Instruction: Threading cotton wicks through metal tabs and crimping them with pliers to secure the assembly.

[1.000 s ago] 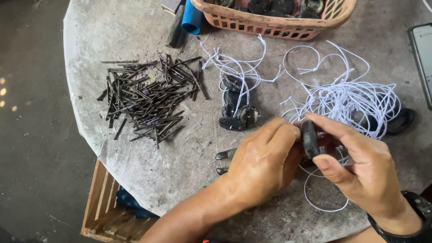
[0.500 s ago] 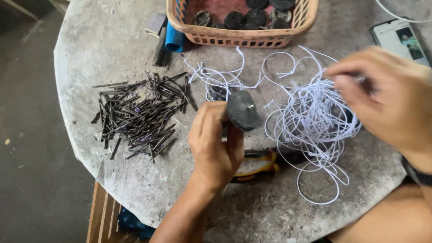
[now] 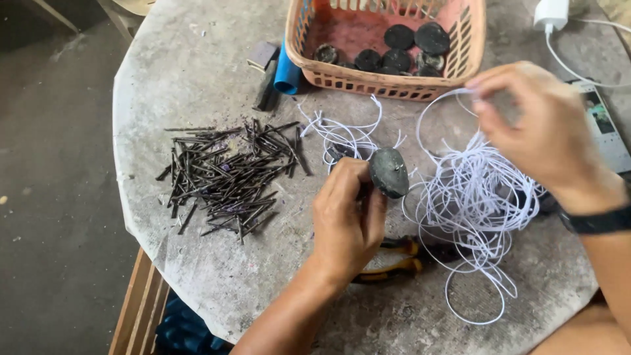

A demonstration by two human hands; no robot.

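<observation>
Round and grey, the table point(image 3: 197, 59) is full of small things. Left hand point(image 3: 347, 220) has its fingers closed around a dark disc point(image 3: 389, 172), held up over the table. Right hand point(image 3: 542, 128) pinches a white string point(image 3: 473, 190) at its fingertips, above the big tangle. String and disc look apart, so this disc seems not yet strung. Beyond the fingers, a basket point(image 3: 388, 82) holds more discs. Nails point(image 3: 227, 171) lie left of the left hand, and pliers point(image 3: 394, 260) lie under it.
</observation>
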